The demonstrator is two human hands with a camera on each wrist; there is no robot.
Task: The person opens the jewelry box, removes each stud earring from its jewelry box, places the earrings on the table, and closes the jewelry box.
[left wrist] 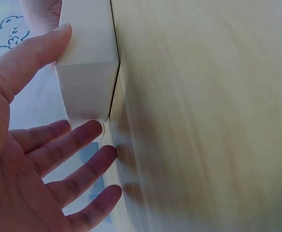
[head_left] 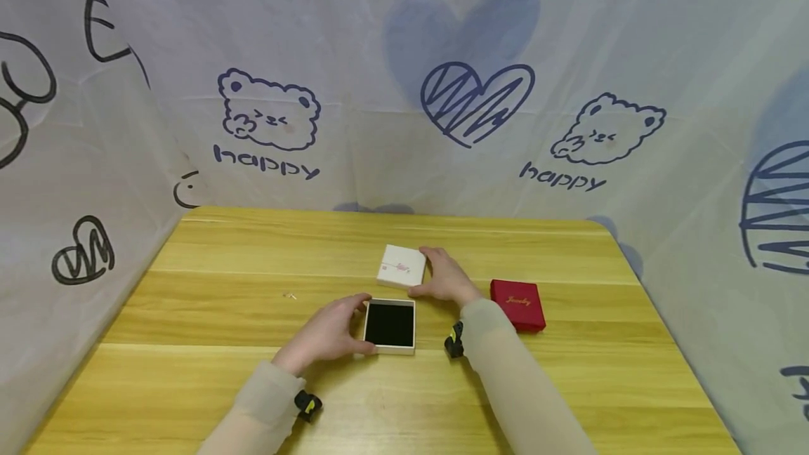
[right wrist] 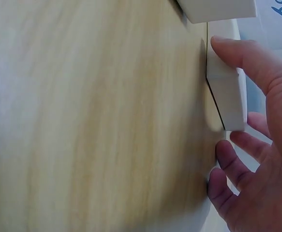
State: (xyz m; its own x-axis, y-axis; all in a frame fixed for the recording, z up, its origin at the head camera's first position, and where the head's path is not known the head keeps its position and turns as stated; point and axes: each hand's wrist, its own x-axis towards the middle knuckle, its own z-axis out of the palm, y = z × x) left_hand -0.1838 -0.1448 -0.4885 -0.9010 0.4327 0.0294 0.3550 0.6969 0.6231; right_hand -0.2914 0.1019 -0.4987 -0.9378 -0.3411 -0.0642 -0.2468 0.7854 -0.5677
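Observation:
In the head view, an open square box base (head_left: 414, 328) with a black lining lies on the table, white-walled. My left hand (head_left: 329, 328) holds it from the left, thumb at the near corner and index finger at the far one. Just beyond it is a white lid (head_left: 402, 264) with small pink print, lying flat. My right hand (head_left: 447, 278) holds the lid at its right side, thumb on the near edge and fingers at the far corner. In the wrist views, the left thumb (left wrist: 39, 50) touches the base's wall and the right thumb (right wrist: 242, 55) the lid's.
A red box (head_left: 518, 305) with gold "Jewelry" lettering sits right of the hands, close to the right sleeve. Small thin shiny pieces (head_left: 289, 295) lie on the wooden table (head_left: 221, 258) at left. A printed white cloth (head_left: 354, 139) hangs behind the table.

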